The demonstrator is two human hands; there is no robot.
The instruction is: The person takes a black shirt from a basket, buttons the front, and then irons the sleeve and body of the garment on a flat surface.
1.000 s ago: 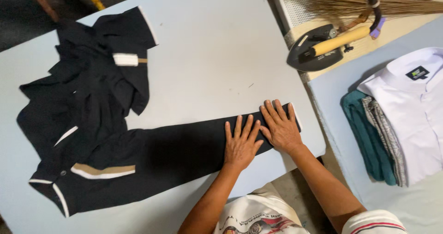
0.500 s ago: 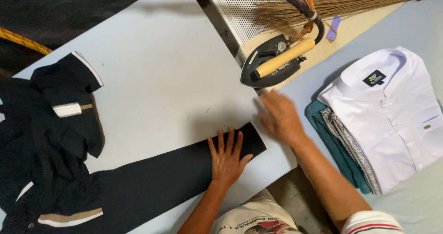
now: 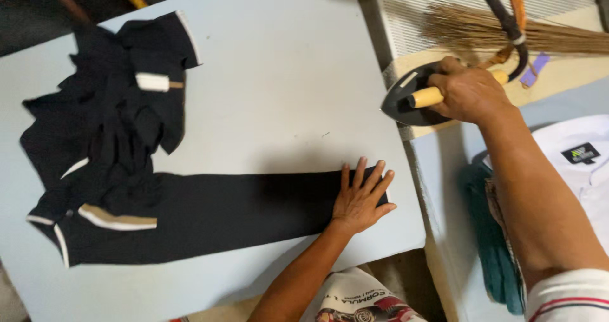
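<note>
A black garment (image 3: 146,189) with white and tan trim lies on the pale blue ironing table (image 3: 279,87), one leg or sleeve stretched out flat to the right. My left hand (image 3: 361,198) presses flat on the end of that stretched part, fingers spread. My right hand (image 3: 466,93) grips the yellow wooden handle of a dark iron (image 3: 406,100) that sits on a stand beside the table's right edge. The rest of the garment is bunched at the table's left.
A straw broom (image 3: 507,33) and a thick cord (image 3: 507,17) lie behind the iron. At right, a folded white shirt (image 3: 587,170) rests beside a teal folded stack (image 3: 488,246). The table's near edge runs just below my left hand.
My right hand left the garment, reached up right and closed on the iron's handle. My left hand stayed pressed on the fabric. The view shifted.
</note>
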